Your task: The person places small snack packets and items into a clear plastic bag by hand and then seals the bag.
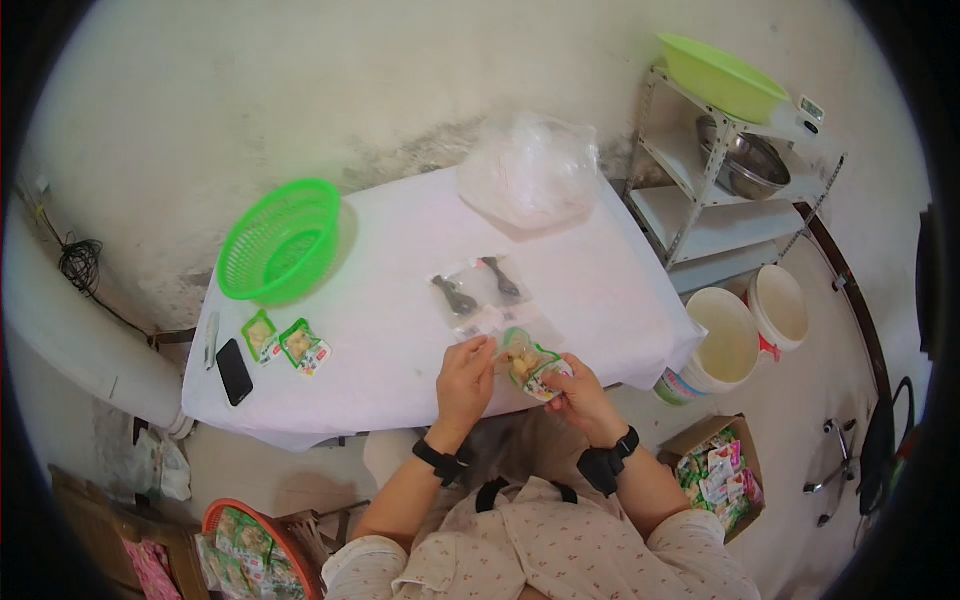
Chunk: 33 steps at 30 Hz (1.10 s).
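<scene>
My right hand (585, 401) grips a food packet (529, 365) with green edging, printed patches and pale yellow pieces showing through its window. At the packet's left edge, the fingertips of my left hand (466, 379) are drawn together; whether they pinch the film is hard to tell. Just beyond my hands, two dark drumstick-shaped items, a left one (455, 296) and a right one (501, 279), lie in transparent packaging on the white tablecloth (375, 300). Two similar green-edged packets, one (259, 336) beside the other (302, 346), lie farther left.
A green plastic basket (281, 244), a smartphone (234, 373) and a transparent plastic bag (529, 172) are on the table. Floor items include an orange basket of packets (300, 547), a cardboard box of packets (750, 457) and white buckets (724, 337). A metal shelf (720, 225) stands right.
</scene>
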{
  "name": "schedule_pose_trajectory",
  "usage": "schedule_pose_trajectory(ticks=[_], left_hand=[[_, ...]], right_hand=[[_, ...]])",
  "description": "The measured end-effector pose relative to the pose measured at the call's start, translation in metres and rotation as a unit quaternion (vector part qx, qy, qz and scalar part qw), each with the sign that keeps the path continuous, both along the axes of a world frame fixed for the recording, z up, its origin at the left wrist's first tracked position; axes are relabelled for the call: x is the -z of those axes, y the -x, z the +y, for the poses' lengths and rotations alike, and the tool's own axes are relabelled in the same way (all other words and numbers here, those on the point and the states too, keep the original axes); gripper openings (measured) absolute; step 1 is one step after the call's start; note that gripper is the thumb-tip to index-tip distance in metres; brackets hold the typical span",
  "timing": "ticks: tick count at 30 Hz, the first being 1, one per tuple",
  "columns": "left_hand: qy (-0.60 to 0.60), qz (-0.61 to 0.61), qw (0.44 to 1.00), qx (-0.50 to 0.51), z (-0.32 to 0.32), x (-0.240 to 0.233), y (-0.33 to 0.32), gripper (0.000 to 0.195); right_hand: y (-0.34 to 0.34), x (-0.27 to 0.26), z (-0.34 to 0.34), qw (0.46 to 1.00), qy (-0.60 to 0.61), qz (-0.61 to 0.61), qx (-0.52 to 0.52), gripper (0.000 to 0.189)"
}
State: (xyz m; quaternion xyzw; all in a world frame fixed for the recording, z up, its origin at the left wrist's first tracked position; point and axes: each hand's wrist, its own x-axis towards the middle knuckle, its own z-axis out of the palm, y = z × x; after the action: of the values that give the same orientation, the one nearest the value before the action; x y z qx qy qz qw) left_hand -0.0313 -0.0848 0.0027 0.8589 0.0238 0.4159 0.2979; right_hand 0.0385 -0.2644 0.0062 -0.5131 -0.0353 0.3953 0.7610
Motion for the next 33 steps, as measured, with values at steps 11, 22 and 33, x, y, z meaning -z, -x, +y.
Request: schedule_pose_trajectory(ticks=[11, 22, 33], left_hand=[[-0.013, -0.011, 1.000, 0.019, -0.001, 0.004, 0.002, 0.033], [-0.001, -0.004, 1.000, 0.024, -0.003, 0.006, 0.000, 0.029], [0.016, -0.025, 0.999, 0.038, -0.003, 0.003, -0.001, 0.027]], right_hand=[[-0.022, 0.009, 0.087, 0.971, -0.215, 0.033, 0.102, 0.023], [-0.026, 0.009, 0.101, 0.936, -0.323, 0.064, 0.127, 0.054], [-0.026, 0.020, 0.088, 0.970, -0.220, 0.010, 0.103, 0.057]])
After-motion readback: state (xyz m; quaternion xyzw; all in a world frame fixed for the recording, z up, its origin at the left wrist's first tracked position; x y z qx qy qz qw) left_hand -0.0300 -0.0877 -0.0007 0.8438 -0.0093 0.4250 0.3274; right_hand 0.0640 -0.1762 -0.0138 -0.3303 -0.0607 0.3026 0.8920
